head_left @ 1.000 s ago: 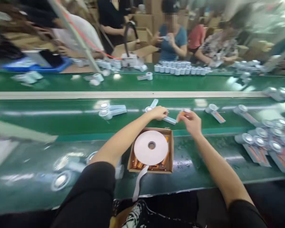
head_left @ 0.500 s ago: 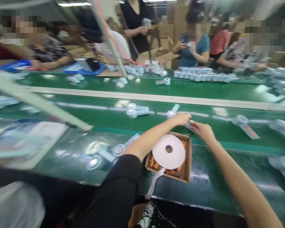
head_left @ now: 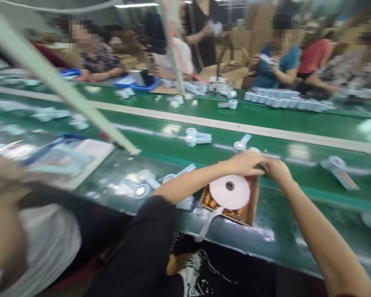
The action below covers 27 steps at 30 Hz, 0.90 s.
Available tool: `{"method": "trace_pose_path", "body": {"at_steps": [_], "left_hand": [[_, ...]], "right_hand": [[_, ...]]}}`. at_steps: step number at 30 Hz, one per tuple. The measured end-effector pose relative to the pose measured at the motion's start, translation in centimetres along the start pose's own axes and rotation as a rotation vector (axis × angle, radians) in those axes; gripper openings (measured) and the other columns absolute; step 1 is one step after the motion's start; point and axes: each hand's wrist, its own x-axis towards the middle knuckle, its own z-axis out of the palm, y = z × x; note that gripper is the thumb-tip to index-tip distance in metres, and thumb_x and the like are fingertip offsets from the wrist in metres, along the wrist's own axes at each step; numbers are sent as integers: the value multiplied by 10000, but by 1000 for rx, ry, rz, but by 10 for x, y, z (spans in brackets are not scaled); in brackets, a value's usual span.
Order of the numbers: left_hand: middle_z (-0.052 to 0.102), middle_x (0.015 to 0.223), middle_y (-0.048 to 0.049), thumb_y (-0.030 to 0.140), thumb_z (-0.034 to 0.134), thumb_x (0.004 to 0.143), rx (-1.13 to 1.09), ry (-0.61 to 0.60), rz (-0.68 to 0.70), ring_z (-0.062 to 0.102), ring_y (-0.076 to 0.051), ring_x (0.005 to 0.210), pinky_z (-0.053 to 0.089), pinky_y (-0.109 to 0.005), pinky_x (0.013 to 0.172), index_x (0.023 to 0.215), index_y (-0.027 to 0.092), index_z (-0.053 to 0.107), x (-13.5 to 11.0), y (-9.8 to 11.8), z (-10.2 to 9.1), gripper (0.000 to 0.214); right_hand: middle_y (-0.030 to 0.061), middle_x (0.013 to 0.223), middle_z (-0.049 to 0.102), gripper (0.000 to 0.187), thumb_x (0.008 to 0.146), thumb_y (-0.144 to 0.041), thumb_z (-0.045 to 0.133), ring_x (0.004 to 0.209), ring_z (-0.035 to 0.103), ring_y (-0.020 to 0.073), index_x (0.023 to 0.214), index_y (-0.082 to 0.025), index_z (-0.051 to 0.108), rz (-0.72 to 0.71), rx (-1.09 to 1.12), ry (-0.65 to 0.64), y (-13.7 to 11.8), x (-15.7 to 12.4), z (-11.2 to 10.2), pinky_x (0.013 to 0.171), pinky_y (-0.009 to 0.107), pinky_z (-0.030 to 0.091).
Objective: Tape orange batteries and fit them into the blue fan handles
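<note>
My left hand (head_left: 247, 162) and my right hand (head_left: 276, 168) meet above the far side of a small cardboard box. Between them is a light blue fan-shaped part (head_left: 271, 156), with a round head and a flat handle, mostly covered by my fingers. My left hand curls over the head end, while the right pinches near the handle. Just below, a large white tape roll (head_left: 220, 193) lies on orange pieces in the cardboard box (head_left: 255, 202). Its loose tape end (head_left: 208, 225) hangs over the table's front edge.
Similar light blue parts (head_left: 199, 138) lie on the green conveyor (head_left: 160, 142), with more left of my forearm. A slanted pale post (head_left: 80, 103) stands at left, near a tray (head_left: 92, 159). A neighbour sits close at left; several people work across the line.
The view has swung left, so the scene sits farther right. My hands have drawn closer together, and my left hand now covers more of the part and the box's far edge.
</note>
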Motion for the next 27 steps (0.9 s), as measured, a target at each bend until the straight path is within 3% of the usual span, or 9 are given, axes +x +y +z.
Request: {"method": "trace_pose_path", "body": {"at_steps": [2,4,7,10,13,16,21,24,27], "left_hand": [[706,1399,-110,461,744,950,-78,-79,82,612,-273,1314,437,-373,1170,1281,202,716,-38,11,18,421],[620,1548,-110,582,815,854,-75,-137,39,482,-349,1485,338,-457,1272,1375,234,689,-82,6,35,638],[491,1673,-98,646,762,873,-55,-282,-80,359,-417,1572,259,-587,1300,1553,277,568,-126,-5,54,797],[456,1699,-86,641,670,928,-44,-293,-143,279,-435,1610,260,-624,1292,1625,296,489,-133,-6,61,799],[455,1701,-55,596,555,980,-60,-294,-161,242,-433,1626,277,-625,1287,1628,303,490,-122,-11,52,714],[457,1700,5,396,479,976,-106,-392,-132,261,-390,1627,269,-603,1296,1603,354,520,-112,-20,42,630],[569,1610,-70,193,670,665,-29,-336,-86,272,-443,1611,180,-682,1299,1521,319,598,-105,-20,44,869],[630,1532,-93,237,730,670,-90,-274,-50,393,-434,1541,314,-646,1261,1471,313,623,-123,-23,38,812],[598,1553,-70,330,739,758,-234,-22,-52,419,-405,1500,467,-573,1170,1532,356,547,-161,-33,25,798]], "right_hand": [[107,1267,772,159,886,-242,815,1224,691,254,1042,-217,795,-33,-118,-27,18,-16,-31,1169,431,500],[131,1275,787,192,871,-220,776,1220,692,277,1058,-197,811,-106,-242,-80,28,-37,-47,1189,450,472],[122,1154,824,319,962,-359,654,980,738,248,1192,-182,787,-113,-243,-112,25,-74,-49,943,397,582],[60,875,811,363,992,-483,601,714,680,185,1103,-195,793,-49,-123,-148,13,-108,-46,689,298,542],[35,772,763,396,1006,-531,572,631,624,162,968,-197,782,-24,-43,-156,8,-127,-50,637,283,508],[37,802,773,393,1024,-512,554,643,630,167,991,-195,783,-11,-25,-189,7,-131,-55,649,289,511],[89,1087,814,285,1029,-304,578,944,702,224,1192,-194,784,-189,-344,-353,-6,-108,-58,857,328,541],[124,1175,802,325,1017,-163,557,1111,675,270,1270,-172,759,-354,-624,-544,-21,-89,-58,966,372,502],[123,1192,806,329,980,-133,618,1158,653,296,1273,-183,760,-477,-841,-737,-34,-81,-48,924,374,476]]}}
